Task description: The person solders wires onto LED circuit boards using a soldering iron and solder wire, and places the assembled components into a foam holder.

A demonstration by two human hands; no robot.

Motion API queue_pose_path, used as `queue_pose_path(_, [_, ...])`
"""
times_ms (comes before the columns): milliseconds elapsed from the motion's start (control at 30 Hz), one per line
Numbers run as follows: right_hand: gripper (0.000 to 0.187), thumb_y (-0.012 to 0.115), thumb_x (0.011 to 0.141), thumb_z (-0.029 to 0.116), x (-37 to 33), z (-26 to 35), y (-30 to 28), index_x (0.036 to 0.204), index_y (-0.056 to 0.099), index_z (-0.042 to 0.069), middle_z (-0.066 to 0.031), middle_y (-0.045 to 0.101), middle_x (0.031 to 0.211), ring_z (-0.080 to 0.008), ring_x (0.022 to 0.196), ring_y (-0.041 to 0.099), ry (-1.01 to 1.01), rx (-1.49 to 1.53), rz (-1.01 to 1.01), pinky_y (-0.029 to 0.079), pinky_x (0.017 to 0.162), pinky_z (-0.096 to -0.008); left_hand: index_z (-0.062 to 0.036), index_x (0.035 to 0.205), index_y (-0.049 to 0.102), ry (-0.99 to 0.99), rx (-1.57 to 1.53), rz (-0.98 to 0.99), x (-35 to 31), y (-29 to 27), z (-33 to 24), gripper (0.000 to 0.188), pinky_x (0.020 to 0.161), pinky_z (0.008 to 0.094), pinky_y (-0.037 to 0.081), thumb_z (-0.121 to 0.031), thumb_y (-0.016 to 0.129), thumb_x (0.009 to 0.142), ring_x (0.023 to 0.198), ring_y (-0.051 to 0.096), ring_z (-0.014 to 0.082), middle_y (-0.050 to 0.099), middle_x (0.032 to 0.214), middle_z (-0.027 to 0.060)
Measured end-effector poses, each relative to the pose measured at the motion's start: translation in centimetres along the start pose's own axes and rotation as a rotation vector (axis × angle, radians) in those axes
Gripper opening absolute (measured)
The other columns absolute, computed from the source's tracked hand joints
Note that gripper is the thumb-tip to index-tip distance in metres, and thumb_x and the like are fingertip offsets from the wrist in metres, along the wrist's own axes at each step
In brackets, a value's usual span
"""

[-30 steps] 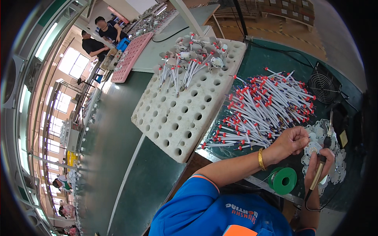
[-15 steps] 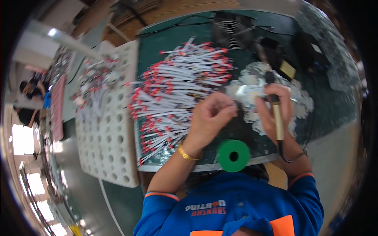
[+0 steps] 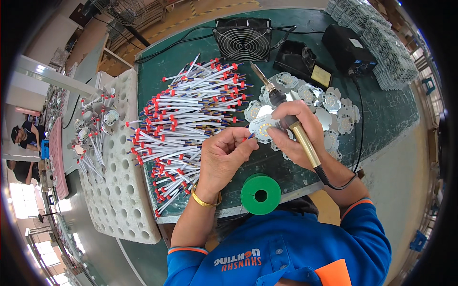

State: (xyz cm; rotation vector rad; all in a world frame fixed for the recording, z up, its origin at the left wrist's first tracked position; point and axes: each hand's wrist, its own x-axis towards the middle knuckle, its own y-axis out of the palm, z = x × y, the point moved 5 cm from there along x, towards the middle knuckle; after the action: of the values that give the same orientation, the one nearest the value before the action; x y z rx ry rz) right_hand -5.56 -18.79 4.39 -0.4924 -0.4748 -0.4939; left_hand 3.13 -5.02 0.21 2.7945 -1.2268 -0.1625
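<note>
My right hand (image 3: 303, 136) is closed round a soldering iron (image 3: 301, 140) with a tan handle, its metal tip pointing up and left. Between the same hand's thumb and fingers is a white LED circuit board (image 3: 261, 129) with small yellow chips. My left hand (image 3: 223, 155), a gold bracelet at its wrist, pinches a thin wire (image 3: 250, 136) with a blue end close to the board's left edge. The rest of that wire is hidden by the fingers. Left of this hand lies a heap of white cables (image 3: 191, 114) with red rings. More LED boards (image 3: 346, 117) lie behind and right of my right hand.
A green solder spool (image 3: 248, 194) stands at the table's front edge. A black fan (image 3: 243, 40), an iron stand with a yellow sponge (image 3: 321, 75) and a black power unit (image 3: 348, 47) are at the back. At left is a white foam tray (image 3: 121, 176) with holes.
My view has shifted, so the table's things sit further left. The right hand now holds the iron with its tip up and left, and the left hand has come close to the board.
</note>
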Motion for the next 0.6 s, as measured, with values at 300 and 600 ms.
queue_pose_path(300, [0.028,0.066,0.069,-0.003,0.24,-0.18,0.09,0.092,0.051,0.005,-0.0046,0.057,0.083,-0.0099,0.051,0.049,0.004,0.02,0.021,0.039,0.047,-0.0232,0.0011,0.094,0.061,-0.002,-0.049,-0.022,0.13,-0.22,-0.26,0.015,0.054,0.017,0.044,-0.005,0.064,0.081,0.061,0.056,0.0057,0.065,0.076,0.0063])
queue_pose_path(600, [0.026,0.064,0.068,-0.002,0.48,-0.04,-0.04,0.09,0.052,0.006,-0.0035,0.057,0.081,-0.0106,0.052,0.051,0.038,0.052,0.061,0.041,0.048,-0.0238,0.0012,0.094,0.062,-0.019,0.05,-0.01,0.06,0.02,-0.27,0.016,0.053,0.0142,0.04,-0.001,0.064,0.079,0.063,0.051,0.0008,0.063,0.074,-0.0003])
